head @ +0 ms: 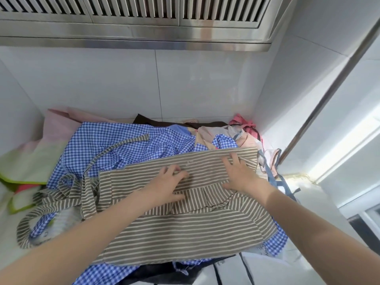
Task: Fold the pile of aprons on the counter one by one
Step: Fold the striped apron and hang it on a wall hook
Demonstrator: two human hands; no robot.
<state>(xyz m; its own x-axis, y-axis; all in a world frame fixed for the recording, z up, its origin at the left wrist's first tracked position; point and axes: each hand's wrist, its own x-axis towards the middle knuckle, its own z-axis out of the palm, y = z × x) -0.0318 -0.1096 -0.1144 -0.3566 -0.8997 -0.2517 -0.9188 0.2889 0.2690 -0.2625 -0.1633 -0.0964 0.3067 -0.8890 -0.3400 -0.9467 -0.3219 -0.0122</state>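
Observation:
A brown-and-cream striped apron (181,229) lies spread on top of the pile, its straps (61,200) trailing to the left. My left hand (166,184) rests on its middle, fingers slightly curled against the cloth. My right hand (238,173) lies flat near the apron's upper right edge with fingers spread. Under it lies a blue gingham apron (123,145).
A pink apron (59,126) and a green-edged one (30,163) lie at the left. More pink, beige and dark aprons (232,132) are bunched at the back right corner. White tiled walls (115,83) enclose the counter; a steel hood (133,23) hangs overhead.

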